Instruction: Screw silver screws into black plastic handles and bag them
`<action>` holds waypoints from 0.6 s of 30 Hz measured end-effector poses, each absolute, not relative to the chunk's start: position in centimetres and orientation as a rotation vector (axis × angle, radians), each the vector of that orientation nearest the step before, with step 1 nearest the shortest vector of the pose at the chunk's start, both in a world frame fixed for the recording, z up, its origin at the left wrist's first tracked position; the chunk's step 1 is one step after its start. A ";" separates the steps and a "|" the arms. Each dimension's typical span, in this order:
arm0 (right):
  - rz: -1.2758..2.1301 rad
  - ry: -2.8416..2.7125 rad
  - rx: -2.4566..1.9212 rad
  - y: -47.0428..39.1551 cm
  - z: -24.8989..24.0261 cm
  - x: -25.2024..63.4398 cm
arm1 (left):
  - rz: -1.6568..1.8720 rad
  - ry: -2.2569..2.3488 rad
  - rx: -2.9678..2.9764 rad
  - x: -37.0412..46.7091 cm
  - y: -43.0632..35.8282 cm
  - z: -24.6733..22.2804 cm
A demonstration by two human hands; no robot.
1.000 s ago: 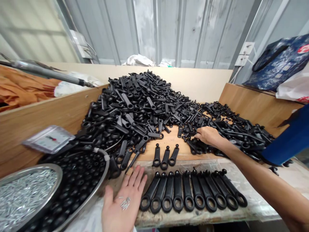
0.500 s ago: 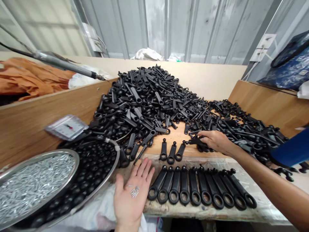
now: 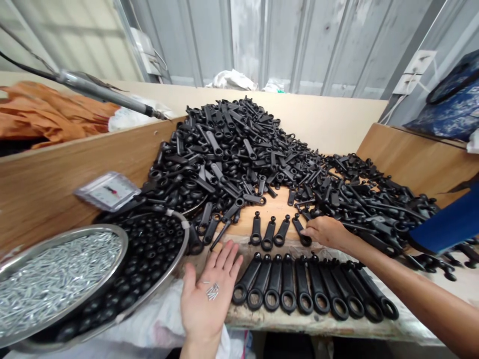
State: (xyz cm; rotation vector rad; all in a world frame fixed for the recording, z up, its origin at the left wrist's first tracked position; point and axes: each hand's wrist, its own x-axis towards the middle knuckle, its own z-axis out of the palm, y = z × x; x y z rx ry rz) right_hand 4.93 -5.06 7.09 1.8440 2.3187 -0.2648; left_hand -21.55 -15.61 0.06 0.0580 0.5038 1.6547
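Observation:
My left hand (image 3: 207, 294) lies palm up with its fingers stretched out. Several small silvery pins (image 3: 213, 291) rest on its palm. My right hand (image 3: 325, 232) has its fingertips closed on the edge of a black lever (image 3: 300, 227) with a ring at one end and a small knob at the other. That lever lies at the right end of a short row of similar levers (image 3: 268, 233). Nearer to me, a longer row of black levers (image 3: 287, 283) runs along the bench edge, ring ends toward me.
A large heap of black parts (image 3: 232, 144) fills the back. At left, a metal bowl of silvery pins (image 3: 63, 279) sits over a tray of black balls (image 3: 149, 259). A clear-cased dial (image 3: 108, 191), a power screwdriver (image 3: 108, 94) and a blue cylinder (image 3: 445, 222) stand around.
My right hand has moved slightly toward me, and a fourth lever now lies at the right end of the short row. My left hand stays flat with the pins.

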 end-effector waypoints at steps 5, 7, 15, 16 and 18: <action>-0.205 2.259 1.831 -4.3 6.8 3.8 | 1.658 0.506 0.060 -21.6 -15.6 0.0; -0.197 2.234 1.839 -4.1 6.6 3.2 | 1.652 0.495 0.066 -21.6 -15.6 -0.1; -0.293 2.290 1.797 -4.1 6.4 0.0 | 1.657 0.524 0.091 -21.5 -15.5 0.1; -0.296 2.301 1.796 -4.1 6.5 -0.3 | 1.659 0.532 0.095 -21.5 -15.5 0.2; -0.280 2.313 1.802 -4.0 6.8 -0.4 | 1.663 0.550 0.094 -21.4 -15.5 0.4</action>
